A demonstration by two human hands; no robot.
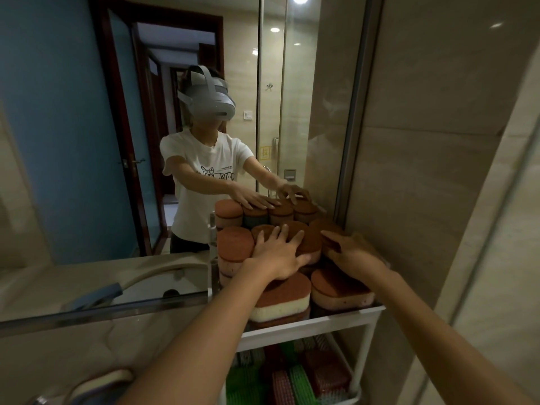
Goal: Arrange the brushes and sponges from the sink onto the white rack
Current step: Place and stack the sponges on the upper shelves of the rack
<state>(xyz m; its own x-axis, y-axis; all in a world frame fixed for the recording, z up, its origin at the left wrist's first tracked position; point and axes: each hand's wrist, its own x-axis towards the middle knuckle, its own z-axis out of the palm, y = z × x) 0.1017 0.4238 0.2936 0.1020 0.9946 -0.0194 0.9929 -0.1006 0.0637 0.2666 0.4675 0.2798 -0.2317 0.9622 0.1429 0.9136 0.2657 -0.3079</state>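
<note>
Several oval sponges with rust-brown scrub faces stand and lie on the top shelf of the white rack [306,325]. My left hand [277,252] lies flat with spread fingers on the upright sponges [235,244] at the back of the shelf. My right hand [350,252] presses the right end of the same row with straight fingers. Two sponges [285,299] lie flat at the front of the shelf. Green and red scrub brushes [292,378] fill the lower shelf. The sink [96,384] shows only at the bottom left.
A large mirror [117,141] behind the rack doubles the sponges and shows a person in a headset. A glass ledge [102,308] runs left of the rack. A beige tiled wall [423,171] stands close on the right. A faucet [96,293] sits at the left.
</note>
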